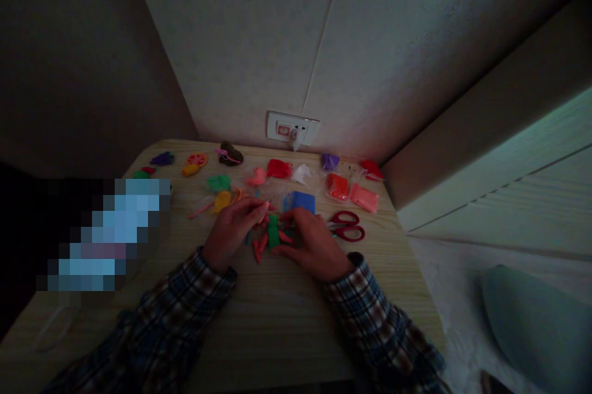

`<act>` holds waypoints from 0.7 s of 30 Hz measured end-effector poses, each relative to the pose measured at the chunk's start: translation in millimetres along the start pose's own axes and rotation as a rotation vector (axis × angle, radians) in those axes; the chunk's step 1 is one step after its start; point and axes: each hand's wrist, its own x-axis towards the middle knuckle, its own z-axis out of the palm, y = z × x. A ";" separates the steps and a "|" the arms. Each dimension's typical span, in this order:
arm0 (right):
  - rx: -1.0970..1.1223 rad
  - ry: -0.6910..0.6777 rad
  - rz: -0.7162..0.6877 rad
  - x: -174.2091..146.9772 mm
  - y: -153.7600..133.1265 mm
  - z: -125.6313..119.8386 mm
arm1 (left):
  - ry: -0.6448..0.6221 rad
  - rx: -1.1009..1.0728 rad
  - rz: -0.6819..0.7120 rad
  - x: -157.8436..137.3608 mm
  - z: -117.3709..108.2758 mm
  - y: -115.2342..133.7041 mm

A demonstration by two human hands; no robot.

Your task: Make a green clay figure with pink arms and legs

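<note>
A small clay figure with a green middle (pixel 273 232) and reddish limb-like pieces (pixel 259 248) sits at the centre of the table. My right hand (pixel 314 243) curls around its right side, thumb and fingers resting on it. Just to the left, my left hand (pixel 238 226) is closed in a pinch on a small pinkish piece of clay (pixel 266 208), near the figure's top. Dim light blurs the fingertips. Behind my right hand lies a blue clay block (pixel 303 201), and red-handled scissors (pixel 348 225) are right of it, blades partly hidden.
Packets of red (pixel 337 186) and pink clay (pixel 364 197) lie at the right. Green (pixel 219 182) and yellow lumps (pixel 222 201) are left. Finished-looking clay pieces (pixel 196 161) line the back left. A lit, pixelated screen (pixel 108 233) stands at the left edge; a wall socket (pixel 293 127) is behind.
</note>
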 end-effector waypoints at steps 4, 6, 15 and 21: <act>-0.102 0.030 0.021 -2.0 -10.9 3.9 | 0.035 0.004 -0.002 0.0 0.5 2.4; -0.141 0.049 0.014 -2.6 -16.3 7.7 | 0.035 0.008 0.007 0.6 0.8 1.8; 0.271 0.049 0.161 -0.4 -12.3 2.7 | 0.030 -0.170 0.079 1.5 -3.2 -3.9; 1.037 0.095 0.260 1.2 3.5 -8.8 | -0.071 -0.325 0.200 -1.3 -6.6 -3.4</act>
